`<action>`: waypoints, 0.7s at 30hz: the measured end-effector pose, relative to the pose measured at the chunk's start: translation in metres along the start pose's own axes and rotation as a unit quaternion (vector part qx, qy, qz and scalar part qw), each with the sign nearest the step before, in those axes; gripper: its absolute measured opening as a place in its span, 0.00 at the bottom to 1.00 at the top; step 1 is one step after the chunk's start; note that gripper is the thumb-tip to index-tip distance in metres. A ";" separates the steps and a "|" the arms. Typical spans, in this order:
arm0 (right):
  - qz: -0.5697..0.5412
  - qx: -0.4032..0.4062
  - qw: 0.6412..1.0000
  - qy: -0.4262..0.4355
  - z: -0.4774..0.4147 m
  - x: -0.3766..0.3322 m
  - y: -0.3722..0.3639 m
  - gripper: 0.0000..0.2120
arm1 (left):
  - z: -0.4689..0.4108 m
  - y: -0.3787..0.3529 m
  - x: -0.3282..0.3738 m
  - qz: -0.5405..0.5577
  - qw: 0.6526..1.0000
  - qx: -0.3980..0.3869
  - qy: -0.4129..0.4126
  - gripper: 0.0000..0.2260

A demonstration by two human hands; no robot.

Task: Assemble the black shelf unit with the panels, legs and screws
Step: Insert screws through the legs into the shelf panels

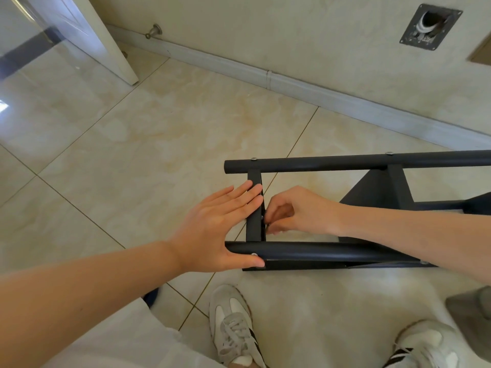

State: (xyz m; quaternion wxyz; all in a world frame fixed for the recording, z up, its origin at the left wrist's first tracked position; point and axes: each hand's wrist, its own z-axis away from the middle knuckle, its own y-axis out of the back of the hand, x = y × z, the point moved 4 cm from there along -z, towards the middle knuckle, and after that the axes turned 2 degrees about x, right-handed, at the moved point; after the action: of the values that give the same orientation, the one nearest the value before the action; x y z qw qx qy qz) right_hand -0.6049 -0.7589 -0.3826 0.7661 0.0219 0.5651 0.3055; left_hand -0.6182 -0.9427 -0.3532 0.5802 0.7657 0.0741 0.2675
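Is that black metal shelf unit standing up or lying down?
Lying down: the black shelf unit rests sideways, round black legs level along the tiled floor.

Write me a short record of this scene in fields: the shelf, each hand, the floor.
shelf unit: black, lying on its side on the tiled floor
legs: near leg and far leg, both round, screw heads showing
left hand: flat, fingers straight on the end panel, thumb on the near leg
right hand: fingers pinch a small fastener at the panel's inner side
also: white shoes
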 end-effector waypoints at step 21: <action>-0.105 -0.099 0.989 -0.038 -0.007 -0.001 -0.020 0.07 | 0.002 0.000 0.002 0.037 0.999 0.020 0.003 0.43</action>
State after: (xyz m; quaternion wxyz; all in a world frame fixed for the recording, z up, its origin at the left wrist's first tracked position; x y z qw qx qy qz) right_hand -0.6020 -0.7779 -0.3918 0.8133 -0.1017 0.5017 0.2767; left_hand -0.6155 -0.9438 -0.3531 0.5542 0.7786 0.0524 0.2897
